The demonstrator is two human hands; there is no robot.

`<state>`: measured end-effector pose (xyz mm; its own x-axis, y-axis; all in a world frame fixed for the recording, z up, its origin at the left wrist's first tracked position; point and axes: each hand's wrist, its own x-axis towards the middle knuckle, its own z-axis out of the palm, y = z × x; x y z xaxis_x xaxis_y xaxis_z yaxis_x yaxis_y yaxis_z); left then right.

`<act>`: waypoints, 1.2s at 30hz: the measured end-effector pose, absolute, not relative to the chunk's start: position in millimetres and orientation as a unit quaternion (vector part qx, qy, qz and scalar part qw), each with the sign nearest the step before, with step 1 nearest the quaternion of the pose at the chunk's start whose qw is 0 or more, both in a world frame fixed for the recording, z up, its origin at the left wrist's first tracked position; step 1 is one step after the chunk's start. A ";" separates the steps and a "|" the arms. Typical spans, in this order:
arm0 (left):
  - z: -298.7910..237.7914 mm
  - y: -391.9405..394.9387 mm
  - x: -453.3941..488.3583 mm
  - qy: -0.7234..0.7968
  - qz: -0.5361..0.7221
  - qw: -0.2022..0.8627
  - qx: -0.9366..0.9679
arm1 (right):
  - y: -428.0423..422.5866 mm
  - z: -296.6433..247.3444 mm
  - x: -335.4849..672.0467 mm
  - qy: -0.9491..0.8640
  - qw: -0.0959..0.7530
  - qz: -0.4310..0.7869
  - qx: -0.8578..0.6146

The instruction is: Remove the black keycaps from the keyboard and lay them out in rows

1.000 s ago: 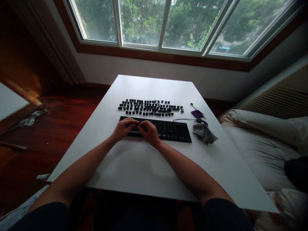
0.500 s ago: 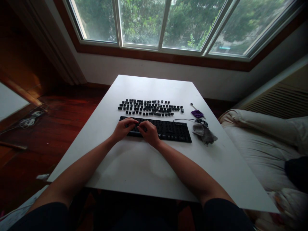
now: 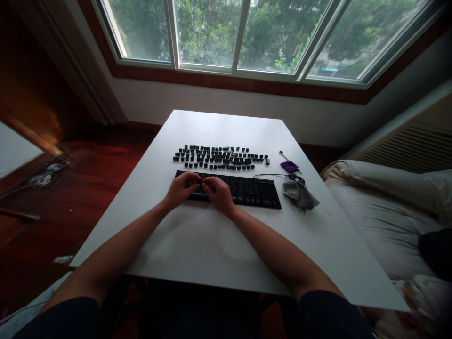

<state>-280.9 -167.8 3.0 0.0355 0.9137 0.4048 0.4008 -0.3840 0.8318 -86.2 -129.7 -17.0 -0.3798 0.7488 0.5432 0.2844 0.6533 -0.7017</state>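
Note:
A black keyboard (image 3: 254, 192) lies on the white table, and many of its keys look stripped off. Over its left part, my left hand (image 3: 181, 189) is closed in a pinch. Facing it, my right hand (image 3: 219, 192) is also closed, thumb and finger together. Between the two sets of fingertips is a small black keycap (image 3: 200, 181), which both hands seem to grip; fine detail is too small to make out. Behind the keyboard, loose black keycaps (image 3: 212, 157) stand in several rows.
Right of the keyboard lies a grey rag (image 3: 300, 197), with the coiled black cable (image 3: 295, 178) just behind it. Farther back are a purple cloth (image 3: 289, 166) and a small brush (image 3: 283, 154). A covered sofa (image 3: 381, 212) stands beside the white table (image 3: 212, 249) on the right.
My fingertips have lifted slightly and drawn together, and the small black keycap now shows between them. The keyboard and the rows of keycaps have stayed in place.

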 end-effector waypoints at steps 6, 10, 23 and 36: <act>5.1 -172.1 -277.3 0.507 0.492 0.257 0.660 | -127.4 -18.4 -86.8 -0.775 0.458 0.288 -0.326; 2.4 -171.6 -277.2 0.491 0.500 0.296 0.650 | -125.3 -21.3 -87.2 -0.776 0.468 0.286 -0.310; 2.1 -170.8 -278.2 0.496 0.493 0.260 0.666 | -127.0 -18.1 -86.3 -0.787 0.479 0.254 -0.293; 5.6 -171.2 -278.7 0.474 0.495 0.236 0.689 | -127.2 -19.0 -86.5 -0.785 0.470 0.264 -0.305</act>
